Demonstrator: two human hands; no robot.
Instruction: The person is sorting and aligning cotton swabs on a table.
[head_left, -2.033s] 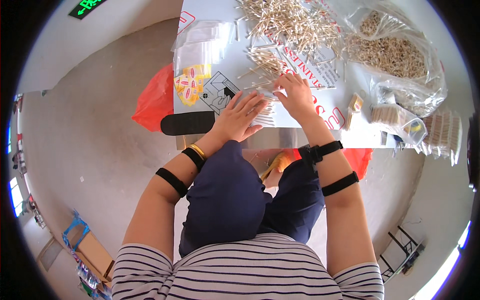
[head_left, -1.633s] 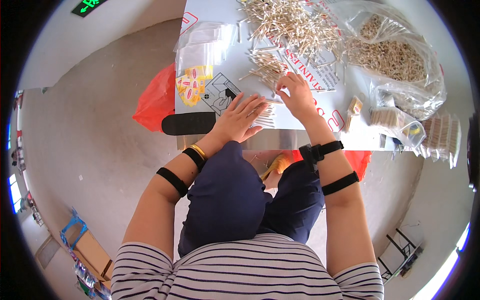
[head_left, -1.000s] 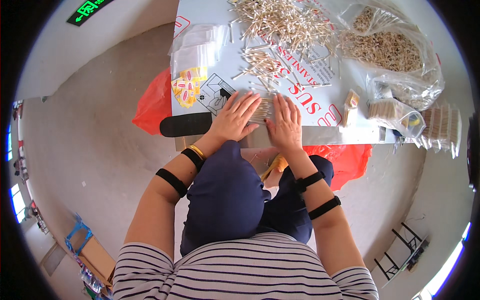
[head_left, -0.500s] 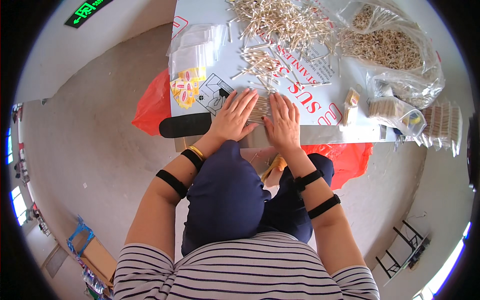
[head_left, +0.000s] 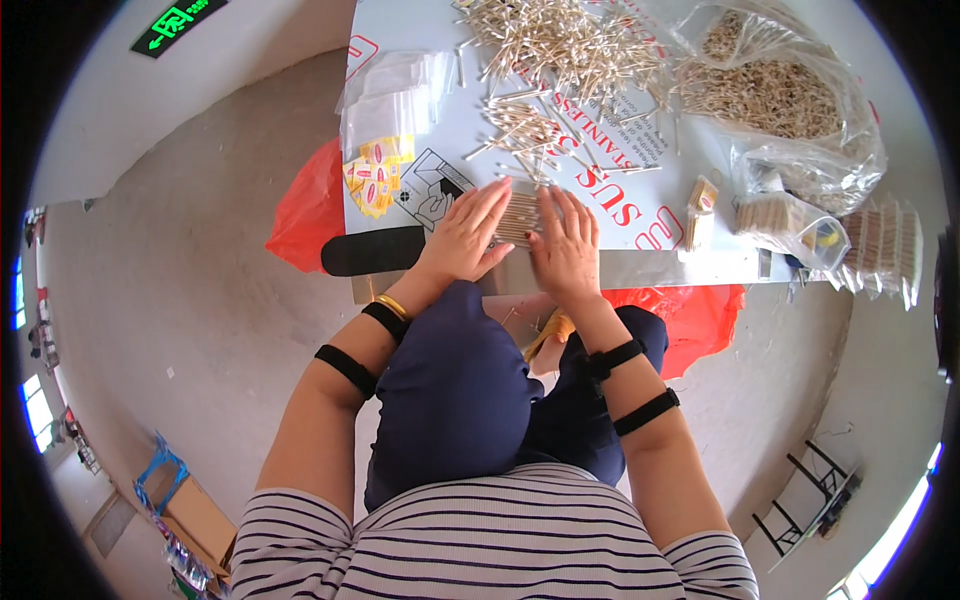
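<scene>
Down from the small loose pile (head_left: pixel 525 128), the right hand (head_left: pixel 568 240) had come to face the left hand (head_left: pixel 467 232). Both hands' fingers lay extended, unclenched, with a row of cotton swabs (head_left: pixel 517 219) between them. Farther right, one clear bag (head_left: pixel 860 130) held loose swabs, a smaller bag (head_left: pixel 815 222) bundled ones.

We see packing workshop, by look of it: bare concrete floor (head_left: pixel 230 210), lit green exit sign (head_left: pixel 178 25), bench (head_left: pixel 650 268) with heaped cotton swabs (head_left: pixel 570 45), bulk plastic bag (head_left: pixel 770 95) of more, clear pouches (head_left: pixel 390 110).
</scene>
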